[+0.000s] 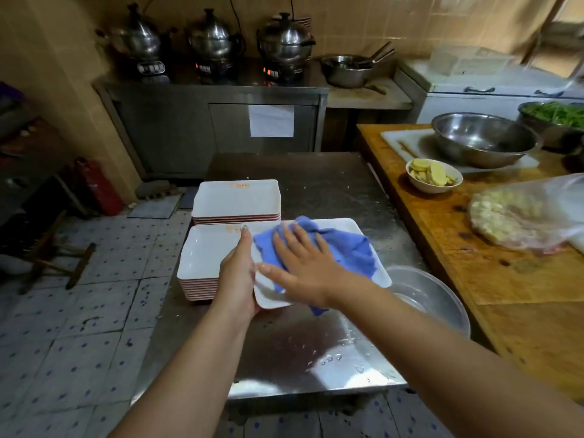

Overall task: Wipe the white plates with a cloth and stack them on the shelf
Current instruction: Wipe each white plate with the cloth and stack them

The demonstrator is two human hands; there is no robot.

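A white rectangular plate (344, 227) is held above the steel table, tilted slightly. My left hand (237, 273) grips its left edge, thumb on the rim. My right hand (300, 263) lies flat, fingers spread, pressing a blue cloth (347, 251) onto the plate's face. Left of the held plate stands a near stack of white plates (202, 260). A second stack of white plates (237, 197) stands behind it. Part of the cloth hangs below the plate's front edge.
A clear bowl (433, 298) sits on the wet steel table (300, 352) right of the plate. A wooden counter (512, 279) to the right holds a steel bowl (483, 140), a small bowl of slices (433, 176) and a plastic bag (531, 216). Steel pots line the back cabinet.
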